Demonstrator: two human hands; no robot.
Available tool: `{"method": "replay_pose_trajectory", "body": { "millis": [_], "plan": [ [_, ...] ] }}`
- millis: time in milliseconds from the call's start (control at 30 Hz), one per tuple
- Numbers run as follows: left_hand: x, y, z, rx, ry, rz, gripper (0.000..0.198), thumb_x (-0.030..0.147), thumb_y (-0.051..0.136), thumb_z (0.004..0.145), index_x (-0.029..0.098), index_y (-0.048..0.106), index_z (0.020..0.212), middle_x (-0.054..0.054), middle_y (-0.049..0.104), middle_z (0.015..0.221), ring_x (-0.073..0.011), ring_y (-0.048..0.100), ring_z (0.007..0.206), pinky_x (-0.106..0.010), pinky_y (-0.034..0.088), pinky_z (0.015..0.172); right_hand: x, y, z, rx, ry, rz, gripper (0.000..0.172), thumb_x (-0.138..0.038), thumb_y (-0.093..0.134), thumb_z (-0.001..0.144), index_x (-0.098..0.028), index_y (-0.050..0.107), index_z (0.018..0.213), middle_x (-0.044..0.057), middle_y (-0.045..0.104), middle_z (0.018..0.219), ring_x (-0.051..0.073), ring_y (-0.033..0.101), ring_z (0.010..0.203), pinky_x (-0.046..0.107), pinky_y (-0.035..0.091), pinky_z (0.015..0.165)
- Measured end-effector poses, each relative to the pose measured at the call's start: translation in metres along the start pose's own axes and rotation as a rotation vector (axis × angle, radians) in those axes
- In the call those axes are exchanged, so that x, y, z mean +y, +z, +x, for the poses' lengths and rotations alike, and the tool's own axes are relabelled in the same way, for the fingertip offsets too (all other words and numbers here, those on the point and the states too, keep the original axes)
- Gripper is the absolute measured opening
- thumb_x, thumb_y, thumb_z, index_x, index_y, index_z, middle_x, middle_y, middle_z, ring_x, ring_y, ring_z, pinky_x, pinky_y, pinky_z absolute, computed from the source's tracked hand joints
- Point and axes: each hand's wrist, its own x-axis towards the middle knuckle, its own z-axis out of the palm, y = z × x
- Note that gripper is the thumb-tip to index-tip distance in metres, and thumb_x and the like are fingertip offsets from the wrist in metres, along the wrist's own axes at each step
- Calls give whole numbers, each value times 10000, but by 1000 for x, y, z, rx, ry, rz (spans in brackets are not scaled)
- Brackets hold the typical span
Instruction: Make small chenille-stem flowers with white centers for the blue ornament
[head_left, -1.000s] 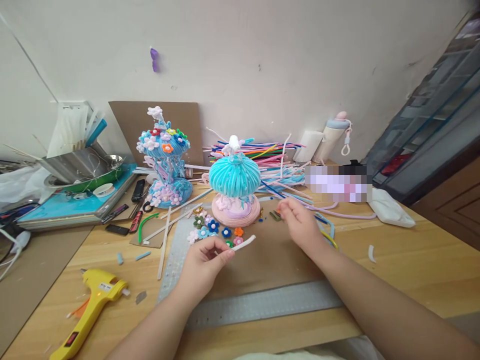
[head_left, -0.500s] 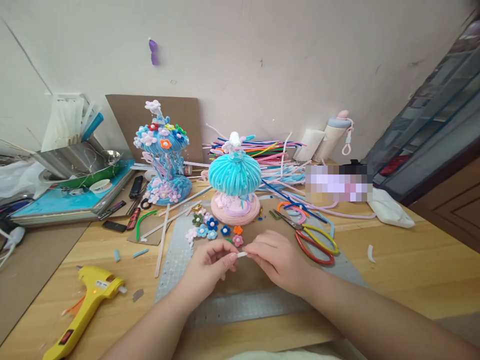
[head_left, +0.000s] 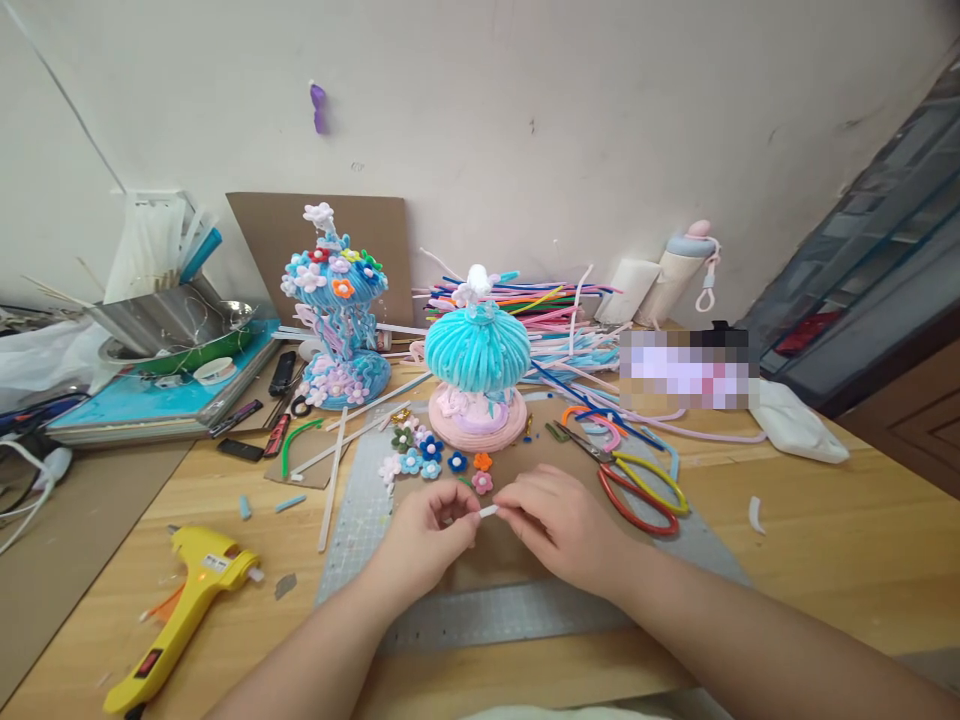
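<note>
A short white piece (head_left: 488, 511) is pinched at both ends between my left hand (head_left: 429, 535) and my right hand (head_left: 559, 520), over a brown board on a grey cutting mat (head_left: 480, 615). Just beyond my fingers lie small fuzzy flowers, among them a pink one (head_left: 482, 482), an orange one (head_left: 482, 461) and a dark blue one (head_left: 457, 461). Behind them stands a turquoise domed model (head_left: 478, 350) on a round pink base. Scissors (head_left: 637, 480) with red and yellow handles rest to the right of my right hand, their blades towards the model.
At the left lies a yellow glue gun (head_left: 184, 610). A blue flowered model (head_left: 341, 320) stands back left, near a metal bowl (head_left: 169, 315). Coloured fuzzy stems (head_left: 577, 350) are heaped along the wall. A bottle (head_left: 675, 275) and a white packet (head_left: 799, 422) are at the right.
The whole view has shifted slightly, so things appear a little further right. Both hands keep their pinch on the white piece, with hardly any movement.
</note>
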Motion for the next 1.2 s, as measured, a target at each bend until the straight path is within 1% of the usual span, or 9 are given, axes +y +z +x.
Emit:
{"method": "replay_pose_trajectory", "body": {
  "millis": [233, 367, 467, 667, 833, 967, 1067, 1133, 1200],
  "plan": [
    [7, 3, 1, 19, -74, -53, 160, 312, 621, 699, 160, 582, 731, 31, 542, 561, -82, 466, 467, -169, 317, 396, 1, 1, -1, -6, -14, 18, 159, -176, 424, 906, -176, 576, 857, 38, 624, 743, 144, 519, 667, 290, 340, 644],
    [1, 3, 1, 7, -57, 11, 108, 270, 572, 727, 166, 552, 706, 56, 493, 538, -66, 395, 439, -180, 301, 424, -1, 3, -1, -26, -14, 10, 153, -183, 426, 904, -176, 573, 860, 36, 622, 733, 145, 515, 658, 294, 337, 647],
    [0, 1, 0, 42, -19, 51, 98, 243, 566, 720, 160, 549, 670, 53, 474, 554, -76, 405, 498, -188, 299, 473, -1, 0, 0, 8, 5, 7, 126, -178, 441, 893, -176, 565, 872, 39, 631, 756, 149, 516, 665, 292, 348, 648],
    [12, 5, -3, -31, -53, -157, 190, 333, 634, 691, 164, 547, 681, 72, 427, 512, -53, 316, 431, -190, 263, 444, 0, 1, 1, 63, -8, -15, 160, -157, 416, 899, -187, 569, 865, 38, 629, 722, 153, 521, 649, 287, 358, 630],
    [9, 9, -1, 80, 50, -209, 165, 300, 644, 698, 158, 560, 690, 45, 495, 579, -66, 394, 502, -187, 324, 495, -7, 15, -4, 2, -44, -133, 188, -104, 377, 866, -170, 526, 772, 37, 572, 659, 155, 468, 599, 292, 336, 592],
    [6, 11, -2, 157, 130, -93, 72, 226, 592, 729, 161, 572, 707, 18, 549, 642, -99, 472, 591, -206, 386, 569, -14, 15, -5, -24, -115, -169, 171, -98, 384, 847, -167, 511, 755, 28, 538, 643, 152, 451, 589, 289, 323, 571],
    [9, 12, -6, 190, 204, 119, 46, 175, 558, 735, 166, 586, 699, 9, 557, 645, -105, 471, 575, -211, 377, 544, -17, 10, -3, 3, -168, -102, 189, -113, 383, 860, -179, 508, 735, 18, 537, 626, 143, 449, 572, 281, 320, 552],
    [11, 13, -8, 174, 286, 263, 83, 128, 537, 731, 173, 596, 693, 13, 548, 629, -107, 470, 573, -212, 367, 541, -16, 6, -1, 66, -109, -13, 170, -145, 403, 872, -185, 524, 759, 14, 554, 633, 138, 467, 576, 272, 338, 557],
    [12, 14, -10, 132, 342, 314, 110, 103, 524, 730, 178, 599, 703, 16, 539, 618, -110, 478, 580, -212, 370, 548, -14, 4, 1, 133, 19, 93, 139, -175, 431, 883, -190, 547, 808, 15, 588, 676, 133, 508, 610, 257, 371, 584]
  ]
}}
